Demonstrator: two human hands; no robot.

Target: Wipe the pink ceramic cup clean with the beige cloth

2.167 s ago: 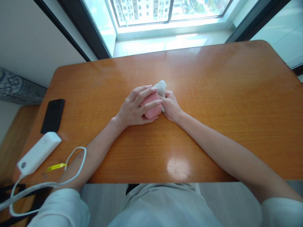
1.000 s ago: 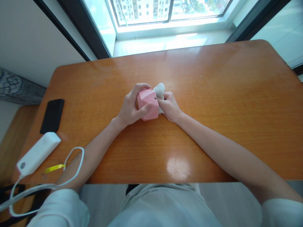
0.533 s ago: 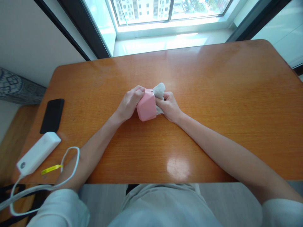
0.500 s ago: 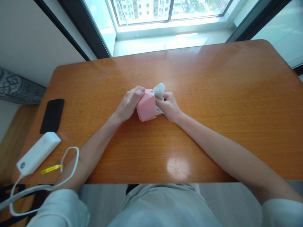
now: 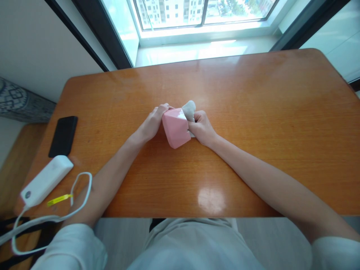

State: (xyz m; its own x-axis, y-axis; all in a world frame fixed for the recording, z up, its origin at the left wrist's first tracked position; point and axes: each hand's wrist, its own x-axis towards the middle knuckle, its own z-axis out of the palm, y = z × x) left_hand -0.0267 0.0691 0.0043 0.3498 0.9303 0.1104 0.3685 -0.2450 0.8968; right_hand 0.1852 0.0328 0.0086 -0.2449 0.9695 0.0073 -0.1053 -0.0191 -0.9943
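Above the middle of the wooden table (image 5: 253, 150), a pink faceted container (image 5: 176, 129) is tilted on its side; its exact kind I cannot make out. My left hand (image 5: 154, 119) grips it from the left, the fingertips partly hidden behind its far edge. A light grey cloth (image 5: 189, 109) bunches at the container's right end. My right hand (image 5: 203, 127) is closed on this cloth, with the thumb reaching to the container's right edge. Part of the cloth is hidden behind the fingers and the container.
A black phone (image 5: 63, 135) lies at the table's left side. Nearer stands a white power strip (image 5: 46, 182) with a white cable (image 5: 86, 198) looping over my left forearm, a yellow tag (image 5: 59, 200) on it. A window (image 5: 202, 15) lies beyond the far edge.
The pink container has turned in my left hand, its near corner swinging down and to the right. My right hand stays at its right end with the cloth.
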